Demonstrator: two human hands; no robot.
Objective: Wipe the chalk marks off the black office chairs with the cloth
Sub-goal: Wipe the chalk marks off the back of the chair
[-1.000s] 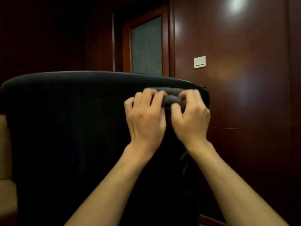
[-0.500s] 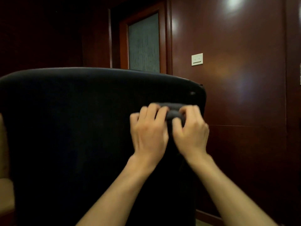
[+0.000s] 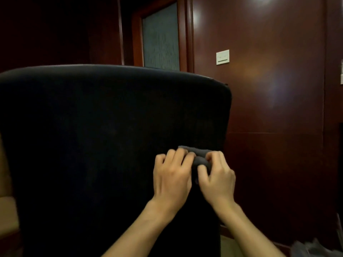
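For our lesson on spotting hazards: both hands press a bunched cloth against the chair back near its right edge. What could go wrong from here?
1. The cloth is bunched small under the left hand and right hand, so strokes may miss marks.
2. The room is dim and the chair back dark; faint chalk could go unnoticed.
3. Working near the right edge, the cloth might slip off.

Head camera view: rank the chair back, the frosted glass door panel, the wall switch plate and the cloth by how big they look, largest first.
1. Chair back, though it is nearest the camera.
2. Frosted glass door panel.
3. Cloth, mostly hidden under both hands, so its place is unsure.
4. Wall switch plate.
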